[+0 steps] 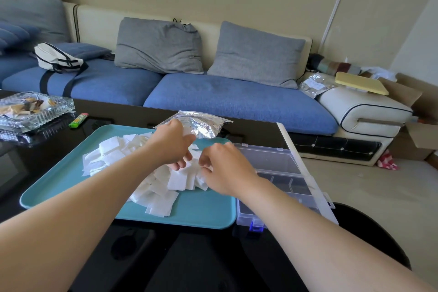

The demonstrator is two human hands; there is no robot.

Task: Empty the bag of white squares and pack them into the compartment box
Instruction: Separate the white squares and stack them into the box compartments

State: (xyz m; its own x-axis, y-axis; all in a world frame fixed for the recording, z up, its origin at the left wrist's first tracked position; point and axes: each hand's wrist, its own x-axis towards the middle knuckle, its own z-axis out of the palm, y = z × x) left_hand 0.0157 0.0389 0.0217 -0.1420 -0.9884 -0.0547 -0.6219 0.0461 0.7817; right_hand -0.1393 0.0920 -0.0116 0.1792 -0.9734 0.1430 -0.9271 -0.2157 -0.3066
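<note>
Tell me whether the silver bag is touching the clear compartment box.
Apart. The head view shows dark table and tray corner between the silver bag and the compartment box.

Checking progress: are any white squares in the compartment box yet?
No, the visible compartments of the compartment box look empty; the white squares lie piled on the tray.

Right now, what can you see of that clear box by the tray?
The box is clear plastic, divided by thin walls into compartments that look empty. Its lid stands open along the right side, and a blue latch sits on the near edge. It lies right beside the teal tray, and the right forearm passes over its near part.
</note>
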